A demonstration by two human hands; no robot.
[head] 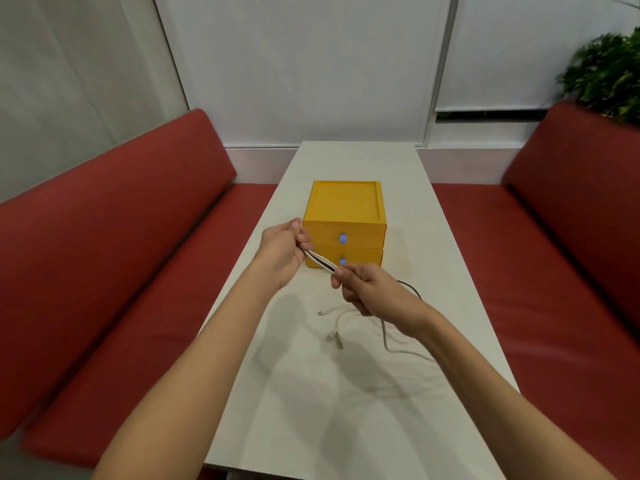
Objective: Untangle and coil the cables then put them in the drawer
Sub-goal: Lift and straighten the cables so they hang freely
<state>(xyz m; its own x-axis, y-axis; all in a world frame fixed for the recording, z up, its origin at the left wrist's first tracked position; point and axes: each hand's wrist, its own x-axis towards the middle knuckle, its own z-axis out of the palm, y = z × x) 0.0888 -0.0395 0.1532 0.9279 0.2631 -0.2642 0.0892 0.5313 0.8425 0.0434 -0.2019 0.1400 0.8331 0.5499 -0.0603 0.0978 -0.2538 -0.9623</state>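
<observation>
Left hand (pixel 282 252) curled round a bundle of cable strands (pixel 322 263), white and dark together. Right hand (pixel 369 291) pinches the same bundle close by, raised off the table (pixel 426 244). Loose white ends (pixel 332 329) and a black loop (pixel 410 289) lie under the right wrist. Yellow drawer unit (pixel 346 220) just behind the hands, both drawers closed. Judgement: anchor with the left, slide the right along one strand only. A hard pull would likely tighten knots, so feed slack and coil one cable at a time
</observation>
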